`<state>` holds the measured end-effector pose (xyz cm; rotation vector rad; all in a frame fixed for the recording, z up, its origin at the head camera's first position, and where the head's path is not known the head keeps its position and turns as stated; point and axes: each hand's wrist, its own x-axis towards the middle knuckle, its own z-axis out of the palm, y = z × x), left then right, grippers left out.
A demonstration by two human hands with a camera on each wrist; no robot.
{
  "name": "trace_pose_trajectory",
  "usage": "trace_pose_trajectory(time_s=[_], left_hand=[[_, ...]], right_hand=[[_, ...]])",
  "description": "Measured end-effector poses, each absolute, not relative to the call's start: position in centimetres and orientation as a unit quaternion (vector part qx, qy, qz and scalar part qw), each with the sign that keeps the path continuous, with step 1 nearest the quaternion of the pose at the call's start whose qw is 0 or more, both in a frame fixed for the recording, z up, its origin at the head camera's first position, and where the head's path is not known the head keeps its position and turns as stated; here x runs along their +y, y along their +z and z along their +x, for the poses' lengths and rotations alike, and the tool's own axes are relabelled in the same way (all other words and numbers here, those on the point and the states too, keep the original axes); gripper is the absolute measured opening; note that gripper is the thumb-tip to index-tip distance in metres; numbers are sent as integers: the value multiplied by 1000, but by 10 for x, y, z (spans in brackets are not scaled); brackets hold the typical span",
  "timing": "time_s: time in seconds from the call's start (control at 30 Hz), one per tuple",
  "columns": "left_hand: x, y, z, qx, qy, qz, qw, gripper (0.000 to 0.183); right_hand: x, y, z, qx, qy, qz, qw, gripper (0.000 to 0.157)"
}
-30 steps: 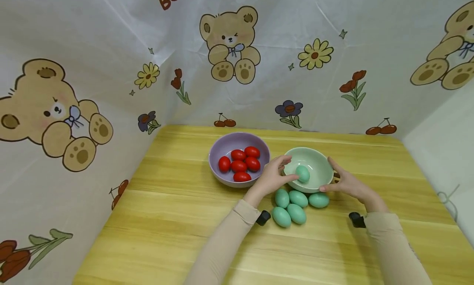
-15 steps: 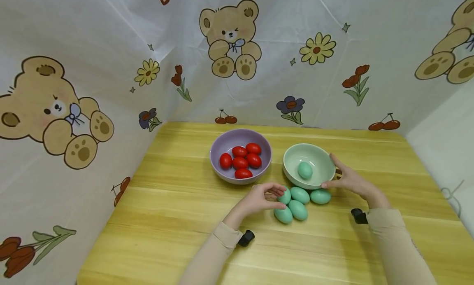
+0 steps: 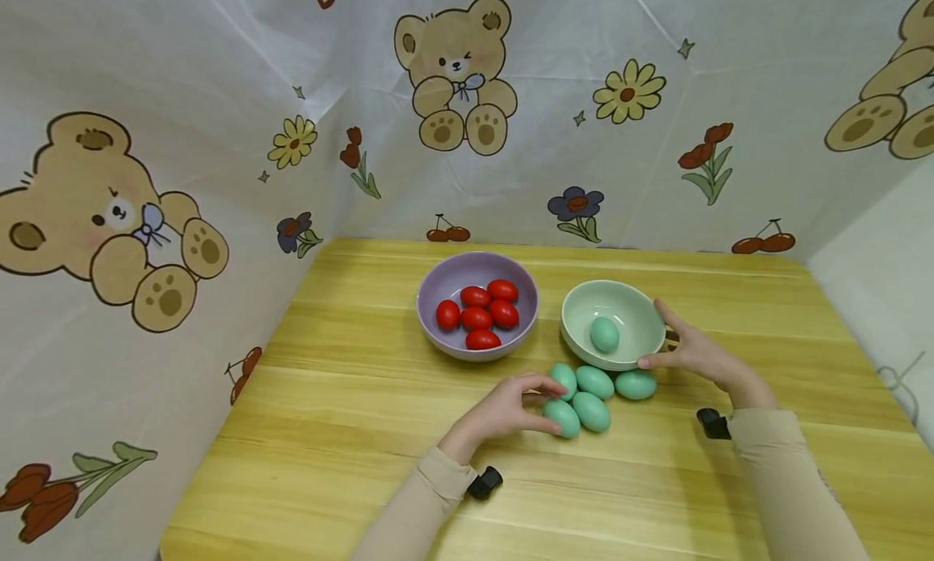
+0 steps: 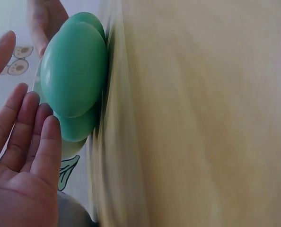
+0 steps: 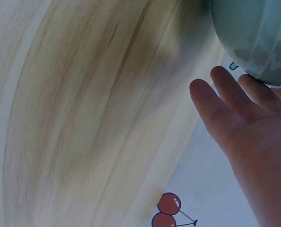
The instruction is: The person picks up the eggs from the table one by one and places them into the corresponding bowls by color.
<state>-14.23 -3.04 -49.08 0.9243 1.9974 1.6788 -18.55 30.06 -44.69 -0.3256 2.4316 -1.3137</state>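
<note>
In the head view my left hand (image 3: 503, 413) reaches to the left side of several green eggs (image 3: 562, 419) that lie in front of the green bowl. Its thumb and fingers are spread around the nearest eggs; the left wrist view shows the palm and loosely straight fingers beside an egg (image 4: 74, 71), with nothing gripped. My right hand (image 3: 704, 357) rests against the right side of the green bowl (image 3: 638, 327), thumb at the near rim and fingers along the far side. Its fingers look fairly straight under the bowl's wall (image 5: 259, 38) in the right wrist view. One green egg (image 3: 604, 334) sits inside.
A purple bowl (image 3: 430, 289) holding several red eggs (image 3: 477, 319) stands left of the green bowl. Both stand on a wooden table (image 3: 350, 383). A white cloth (image 3: 350, 66) printed with bears and flowers hangs behind and to the left.
My left hand has drawn back from inside the green bowl, leaving an egg there, and moved down and left to the loose eggs. My right hand stays at the bowl.
</note>
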Motion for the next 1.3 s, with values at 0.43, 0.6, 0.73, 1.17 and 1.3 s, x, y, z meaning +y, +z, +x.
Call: trace_pose_trajectory(time_s=[0.43,0.6,0.73,1.17,1.3], left_hand=[[-24,-493,-138,801,466,354,128,44],[-22,-492,-135,840,384,368,110,42],[-20,-491,-134,842,365,382,108,40],[-19,-493,-132,820,387,389,160,40],[-21,-492,-133,813,387,399,174,40]], right_hand=[[300,-447,-185,862,-461,-117,175,108],[302,-448,-184,864,-458,-114,178,107],[302,-449,-185,863,-459,-115,177,107],[302,-450,-186,863,-459,-117,174,107],[303,-450,-186,864,-458,-116,175,108]])
